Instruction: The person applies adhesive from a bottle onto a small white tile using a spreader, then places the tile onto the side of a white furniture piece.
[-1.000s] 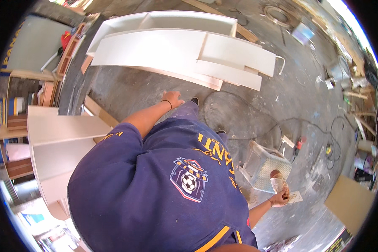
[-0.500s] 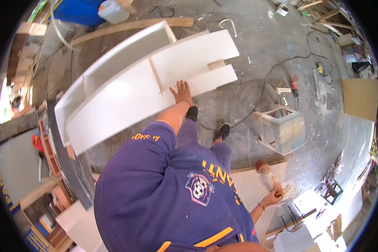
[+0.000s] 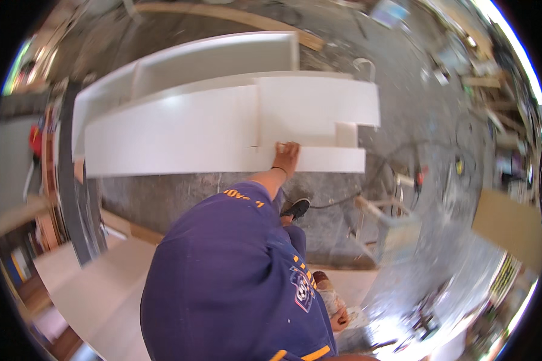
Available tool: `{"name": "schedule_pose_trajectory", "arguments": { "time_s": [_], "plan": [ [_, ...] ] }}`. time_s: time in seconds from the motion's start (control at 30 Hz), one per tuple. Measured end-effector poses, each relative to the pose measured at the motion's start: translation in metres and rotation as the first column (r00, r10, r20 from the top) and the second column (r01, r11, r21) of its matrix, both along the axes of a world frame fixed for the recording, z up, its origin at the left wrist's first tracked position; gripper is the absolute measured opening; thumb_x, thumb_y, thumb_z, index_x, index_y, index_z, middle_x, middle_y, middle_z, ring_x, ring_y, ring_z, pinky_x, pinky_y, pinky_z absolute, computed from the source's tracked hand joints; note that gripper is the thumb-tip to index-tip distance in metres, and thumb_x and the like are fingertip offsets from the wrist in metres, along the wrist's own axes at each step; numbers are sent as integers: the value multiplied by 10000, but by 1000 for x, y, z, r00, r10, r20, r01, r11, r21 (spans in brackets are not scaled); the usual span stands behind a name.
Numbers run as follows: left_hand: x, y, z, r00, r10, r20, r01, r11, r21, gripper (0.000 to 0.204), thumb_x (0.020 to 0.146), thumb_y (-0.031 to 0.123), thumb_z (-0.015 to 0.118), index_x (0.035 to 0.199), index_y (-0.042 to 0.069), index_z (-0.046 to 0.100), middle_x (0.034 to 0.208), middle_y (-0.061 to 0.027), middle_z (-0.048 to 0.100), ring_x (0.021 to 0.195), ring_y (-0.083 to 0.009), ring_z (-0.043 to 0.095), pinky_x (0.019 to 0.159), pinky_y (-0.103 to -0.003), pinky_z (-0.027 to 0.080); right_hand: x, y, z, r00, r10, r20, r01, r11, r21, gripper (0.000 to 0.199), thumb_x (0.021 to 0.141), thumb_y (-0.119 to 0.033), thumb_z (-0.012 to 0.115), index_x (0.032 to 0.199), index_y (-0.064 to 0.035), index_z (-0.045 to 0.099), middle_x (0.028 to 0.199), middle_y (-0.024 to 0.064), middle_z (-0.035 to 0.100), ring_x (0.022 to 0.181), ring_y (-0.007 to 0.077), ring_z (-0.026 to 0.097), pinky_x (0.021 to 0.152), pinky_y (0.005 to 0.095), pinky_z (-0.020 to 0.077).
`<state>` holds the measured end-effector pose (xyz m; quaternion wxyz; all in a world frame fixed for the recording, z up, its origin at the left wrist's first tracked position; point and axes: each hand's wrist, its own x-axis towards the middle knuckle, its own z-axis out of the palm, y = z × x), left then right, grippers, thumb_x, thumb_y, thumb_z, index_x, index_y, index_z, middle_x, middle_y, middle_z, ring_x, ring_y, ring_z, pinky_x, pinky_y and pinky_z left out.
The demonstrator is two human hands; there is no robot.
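Observation:
A long white cabinet [image 3: 180,135] lies on the floor ahead of me, with a notch at its right end. My left hand [image 3: 286,157] rests on the white strip along its near side. Its fingers are apart and slightly bent at the strip's inner edge. Low down, beside my shirt, my right hand [image 3: 340,319] is closed round a clear, smeared bottle [image 3: 330,293] with a dark red cap. My torso hides part of the bottle and most of the right forearm.
A stool [image 3: 391,231] stands to the right, near a red power tool [image 3: 420,178] and a cable [image 3: 397,150] across the floor. Beyond the cabinet lies a wooden plank [image 3: 235,17]. Pale boards [image 3: 102,283] lie at lower left; a tan board [image 3: 512,231] stands far right.
The view has turned, so the cabinet now lies more level. My left hand stays on the cabinet, its fingers more bent. The right hand and bottle now show closer to my torso, partly hidden.

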<state>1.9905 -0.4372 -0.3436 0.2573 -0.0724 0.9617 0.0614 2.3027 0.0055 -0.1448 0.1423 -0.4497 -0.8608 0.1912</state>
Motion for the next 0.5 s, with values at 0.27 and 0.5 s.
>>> {"name": "schedule_pose_trajectory", "arguments": {
  "time_s": [0.27,0.5],
  "plan": [
    [19,-8,42,990,142,12,-142,990,-13,681,866,162,454,1455,119,114,1511,-94,83,1374,-279,157,1055,-628,91,-77,61,5,953,302,21,-302,945,127,589,722,-338,771,1098,56,546,1043,193,581,920,303,571,801,390,474],
    [70,-1,71,973,159,-168,-149,987,68,779,783,88,548,1450,127,148,1491,-189,72,1354,-326,206,1087,-496,199,-167,34,31,739,670,-73,-662,742,106,546,743,-280,763,1129,33,537,1053,186,575,957,304,567,822,394,474]
  ]
}}
